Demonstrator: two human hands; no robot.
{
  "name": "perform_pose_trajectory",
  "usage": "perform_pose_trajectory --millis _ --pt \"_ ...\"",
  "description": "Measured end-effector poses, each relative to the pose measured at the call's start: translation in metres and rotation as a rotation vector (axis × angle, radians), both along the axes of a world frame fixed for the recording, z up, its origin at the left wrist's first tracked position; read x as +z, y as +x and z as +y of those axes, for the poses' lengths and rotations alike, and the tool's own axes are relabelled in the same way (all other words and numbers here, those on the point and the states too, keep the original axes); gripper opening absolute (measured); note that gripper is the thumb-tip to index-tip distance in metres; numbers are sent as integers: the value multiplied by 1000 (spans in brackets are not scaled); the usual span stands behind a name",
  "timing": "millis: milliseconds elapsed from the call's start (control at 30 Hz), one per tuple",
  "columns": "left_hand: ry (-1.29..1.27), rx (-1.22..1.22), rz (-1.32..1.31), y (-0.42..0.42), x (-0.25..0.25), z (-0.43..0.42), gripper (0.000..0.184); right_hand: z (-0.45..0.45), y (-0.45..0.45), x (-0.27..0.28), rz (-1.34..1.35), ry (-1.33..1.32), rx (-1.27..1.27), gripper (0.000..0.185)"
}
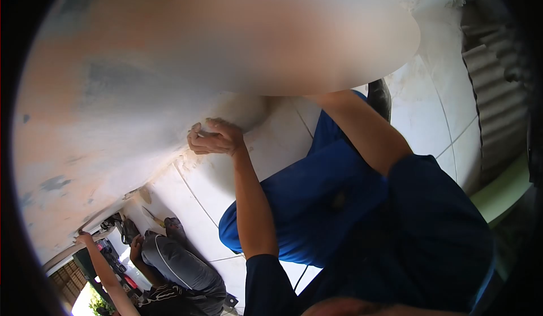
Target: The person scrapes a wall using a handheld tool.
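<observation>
My left hand (216, 137) is beside the low part of a patchy wall (130, 129) coloured white, grey and orange. Its fingers are curled in and look dusty; whatever they may hold is hidden. My right forearm (362, 126) reaches up toward the wall. A large blurred patch covers my right hand, so its fingers and anything in them cannot be made out. Below both arms is my bent leg in blue trousers (317, 203), over the white tiled floor (198, 203).
At lower left another person in grey trousers (184, 271) is low by the same wall, one arm (104, 265) raised to it. A corrugated grey sheet (498, 101) and a pale green curved edge (500, 191) are on the right. A dark cable (301, 277) lies on the floor.
</observation>
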State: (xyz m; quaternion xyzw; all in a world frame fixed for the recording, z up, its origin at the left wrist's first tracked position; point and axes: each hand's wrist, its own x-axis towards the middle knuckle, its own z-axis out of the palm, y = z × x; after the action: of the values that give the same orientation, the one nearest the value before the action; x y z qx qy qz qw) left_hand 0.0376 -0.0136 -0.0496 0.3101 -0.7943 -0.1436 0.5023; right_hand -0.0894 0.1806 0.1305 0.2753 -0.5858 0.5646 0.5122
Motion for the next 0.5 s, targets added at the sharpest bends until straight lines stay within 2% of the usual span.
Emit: perform_pose_trajectory --millis 233,300,400,500 --pt "-26 -3 -18 3 -4 -6 40 -8 -10 10 23 -145 32 13" --pt "-37 -3 -3 2 -4 -3 40 -8 -7 -6 138 -19 -79 9" --pt "-82 -6 17 -2 4 -6 42 -3 0 -4 54 17 34 9" --pt "-49 4 -5 -4 -1 -3 43 -1 -11 22 -59 -144 54 16"
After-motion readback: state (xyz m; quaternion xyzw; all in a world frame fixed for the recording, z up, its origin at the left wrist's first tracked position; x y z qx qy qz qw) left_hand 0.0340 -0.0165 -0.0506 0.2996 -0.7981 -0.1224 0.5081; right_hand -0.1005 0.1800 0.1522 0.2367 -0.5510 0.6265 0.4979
